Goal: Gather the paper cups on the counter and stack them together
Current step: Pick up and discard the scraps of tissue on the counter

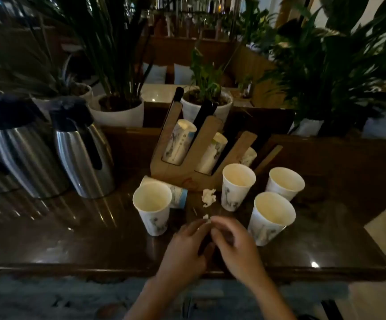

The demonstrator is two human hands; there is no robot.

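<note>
Several white paper cups with grey prints stand upright on the dark counter (71,239): one at the left (152,207), one in the middle (237,185), one at the front right (271,218) and one at the back right (284,183). Another cup (175,195) lies on its side behind the left one. My left hand (185,248) and my right hand (233,245) meet near the front edge, fingertips pinching a small white scrap (207,217). Neither hand touches a cup.
A wooden cup holder (187,155) with cup stacks stands behind the loose cups. A crumpled white tissue (208,197) lies in front of it. Two steel thermos jugs (81,146) stand at the left. Potted plants (118,109) line the back.
</note>
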